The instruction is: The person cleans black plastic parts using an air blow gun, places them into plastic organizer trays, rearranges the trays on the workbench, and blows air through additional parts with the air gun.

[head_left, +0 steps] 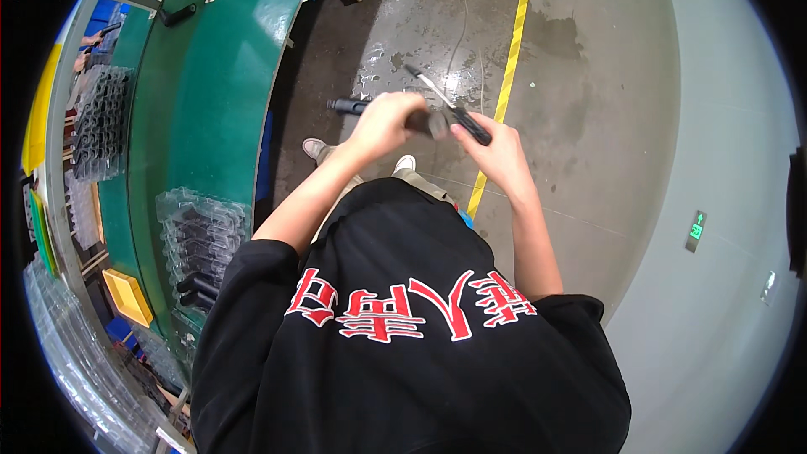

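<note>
My left hand (pixel 387 124) is closed around a black tube-shaped part (pixel 349 107). One end sticks out to the left of the fist; the other end (pixel 430 124), on the right, is smeared by motion. Just beside it, my right hand (pixel 498 150) grips a black-handled tool (pixel 472 124) with a slim silver shaft and a dark tip pointing up and to the left. The tool's shaft passes close to the part's right end; whether they touch I cannot tell. Both hands are in the air in front of my body, above the floor.
A green workbench (pixel 214 101) runs along my left, bearing stacked clear plastic trays (pixel 202 231) with black parts. Beyond it are a yellow bin (pixel 128 297) and another person's hands (pixel 87 49). A thin hose (pixel 465 13) hangs ahead; wet floor and yellow tape (pixel 510 76) lie below.
</note>
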The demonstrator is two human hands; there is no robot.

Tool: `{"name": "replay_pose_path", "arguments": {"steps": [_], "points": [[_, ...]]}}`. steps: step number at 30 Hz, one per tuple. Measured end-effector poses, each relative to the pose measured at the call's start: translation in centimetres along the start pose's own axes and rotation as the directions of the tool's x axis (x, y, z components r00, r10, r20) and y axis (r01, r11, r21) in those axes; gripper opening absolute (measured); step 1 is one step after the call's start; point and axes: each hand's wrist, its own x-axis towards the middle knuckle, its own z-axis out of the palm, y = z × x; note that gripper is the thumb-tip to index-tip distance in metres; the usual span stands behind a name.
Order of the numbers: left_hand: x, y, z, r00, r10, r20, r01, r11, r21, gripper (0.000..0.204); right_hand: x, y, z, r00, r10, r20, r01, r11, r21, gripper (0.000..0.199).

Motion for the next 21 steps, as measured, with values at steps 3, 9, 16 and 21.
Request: {"name": "replay_pose_path", "arguments": {"steps": [3, 9, 16, 21], "points": [[0.1, -1.3, -1.7, 0.852, -0.510, -0.114, 0.423, 0.802, -0.422, 0.023, -0.9, 1.9, 0.9, 1.000, 0.016, -0.019, -0.013, 0.984, 0.176, 0.033], [1.0, -8.3, -6.8, 0.745, -0.657, 0.115, -0.355, -0.537, -0.765, 0.036, -3.7, 0.3, 2.1, 0.996, -0.076, 0.048, 0.062, 0.965, 0.253, 0.037], [0.8, -11.4, -9.5, 0.681, -0.716, 0.151, -0.441, -0.567, -0.696, 0.036, -6.0, -0.7, 3.4, 0.970, -0.241, 0.027, 0.233, 0.959, 0.164, 0.037], [0.9, -10.6, -9.1, 0.713, -0.663, 0.226, -0.408, -0.655, -0.636, 0.032, -5.7, -0.7, 4.0, 0.976, -0.211, -0.045, 0.215, 0.967, 0.133, 0.036]]}}
